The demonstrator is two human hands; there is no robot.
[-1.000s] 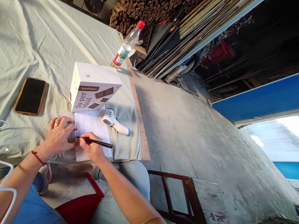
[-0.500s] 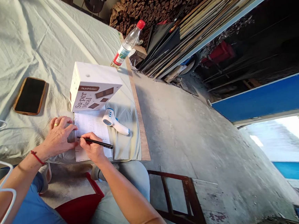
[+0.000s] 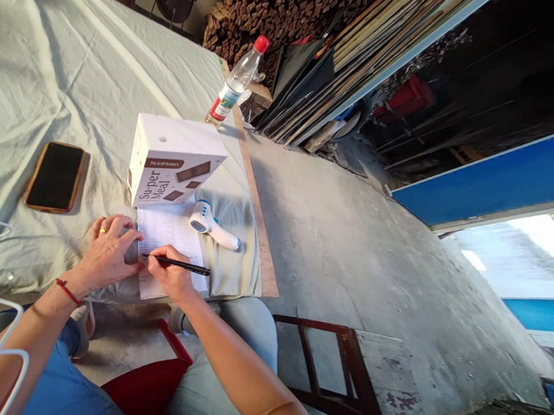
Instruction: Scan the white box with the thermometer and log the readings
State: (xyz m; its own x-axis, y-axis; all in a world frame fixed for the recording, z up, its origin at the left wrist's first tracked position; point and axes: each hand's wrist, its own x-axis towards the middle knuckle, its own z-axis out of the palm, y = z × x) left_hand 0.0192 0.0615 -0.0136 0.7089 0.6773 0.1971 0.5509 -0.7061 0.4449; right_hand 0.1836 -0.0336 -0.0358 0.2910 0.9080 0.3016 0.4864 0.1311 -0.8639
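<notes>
Between the fingers of my right hand is a black pen, its tip on a printed sheet of paper. My left hand lies open on the cloth, with fingertips and thumb at the sheet's left edge. A white box printed "Super Meal" stands at the sheet's far edge. Just right of the printed rows rests a white and blue infrared thermometer, partly over the paper. The lower right of the sheet is hidden by my right hand.
A phone in a brown case lies on the pale tablecloth at left. Behind the box, near the table's right edge, stands a red-capped plastic bottle. A dark wooden frame is on the floor at lower right. White cables cross the left side.
</notes>
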